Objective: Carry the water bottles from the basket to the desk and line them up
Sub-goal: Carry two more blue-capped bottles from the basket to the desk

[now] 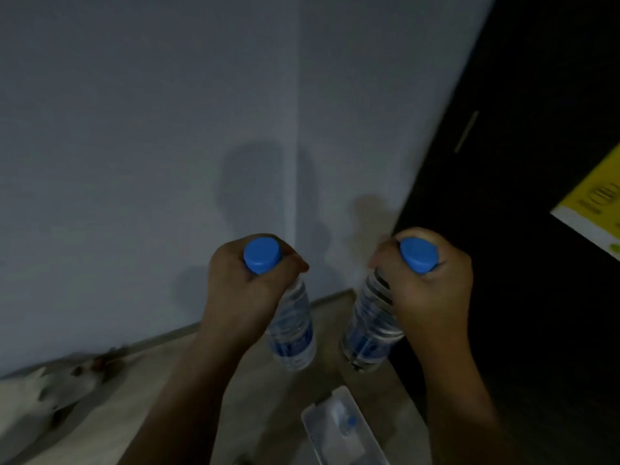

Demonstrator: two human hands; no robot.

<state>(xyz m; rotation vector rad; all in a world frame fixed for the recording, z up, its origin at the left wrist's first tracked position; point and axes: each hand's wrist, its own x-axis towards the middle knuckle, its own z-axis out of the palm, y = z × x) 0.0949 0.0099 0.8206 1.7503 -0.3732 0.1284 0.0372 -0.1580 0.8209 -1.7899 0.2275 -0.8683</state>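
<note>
My left hand [240,290] grips the neck of a clear water bottle [295,330] with a blue cap and blue label, held upright in the air. My right hand [432,290] grips a second, matching water bottle [367,333] the same way, its base tilted slightly inward. Both hang above the floor, side by side. Below them on the floor stands a pale basket [365,441], with another blue-capped bottle [345,424] lying inside it. The desk is not in view.
A grey wall corner [297,162] faces me. A dark cabinet or door [536,196] with a yellow sticker [597,203] stands to the right. White cloth or a bag [43,394] lies on the floor at lower left.
</note>
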